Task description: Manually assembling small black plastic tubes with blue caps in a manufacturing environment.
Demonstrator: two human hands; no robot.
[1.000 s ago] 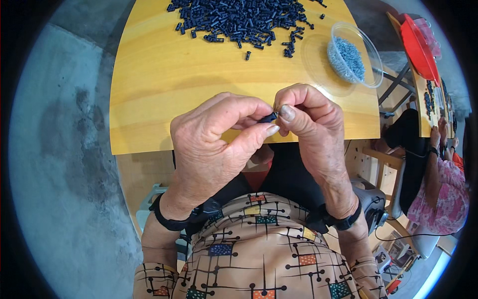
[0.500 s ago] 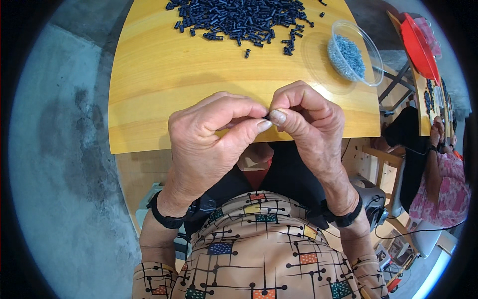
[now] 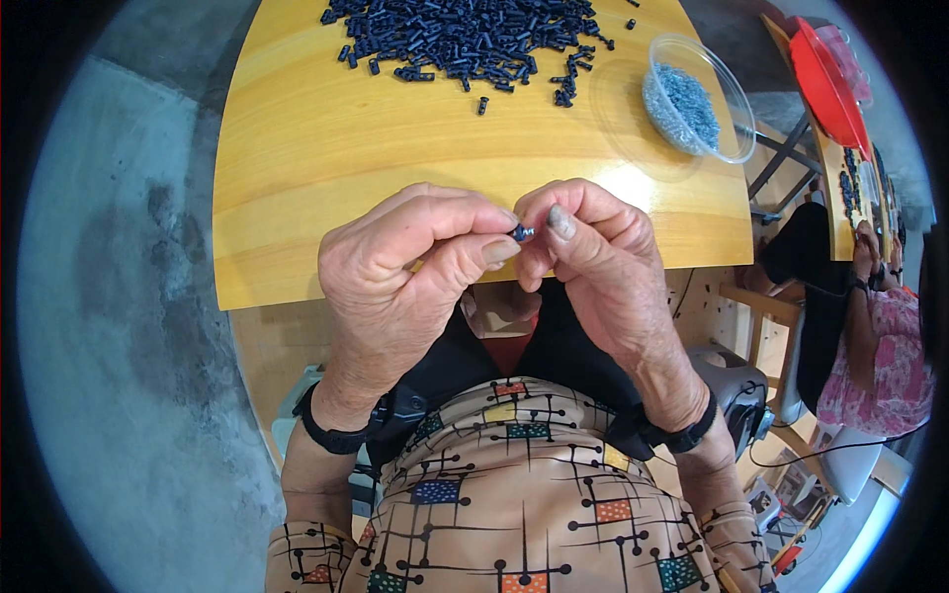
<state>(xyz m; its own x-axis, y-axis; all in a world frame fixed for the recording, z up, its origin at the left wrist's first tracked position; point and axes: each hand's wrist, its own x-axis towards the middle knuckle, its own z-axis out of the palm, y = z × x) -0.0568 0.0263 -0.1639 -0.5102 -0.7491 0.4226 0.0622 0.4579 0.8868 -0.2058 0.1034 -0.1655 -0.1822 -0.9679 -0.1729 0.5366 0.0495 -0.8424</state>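
In front of the table's near edge, my left hand (image 3: pixel 400 267) pinches a small black part (image 3: pixel 516 233) between thumb and forefinger. Out of its right end sticks a short shiny silver screw (image 3: pixel 529 233). My right hand (image 3: pixel 603 257) is closed at that end, fingers curled and thumb laid over the forefinger. The screw's far end reaches these fingers and is partly hidden by them. A heap of small black tube-like parts (image 3: pixel 455 40) lies at the table's far side. On the right stands a clear round plastic tub (image 3: pixel 736 109) with many small silvery pieces (image 3: pixel 687 109).
The yellow wooden table (image 3: pixel 395 138) ends just beyond my hands. At the far right another person (image 3: pixel 875 356) sits by a second table (image 3: pixel 838 212) with black parts and a red basin (image 3: pixel 828 89). A dark cable (image 3: pixel 840 453) runs at the lower right.
My fingertips have drawn slightly apart, and the silver screw in the black part has come into sight. My right thumb has shifted back from the part. Both hands sit slightly further left.
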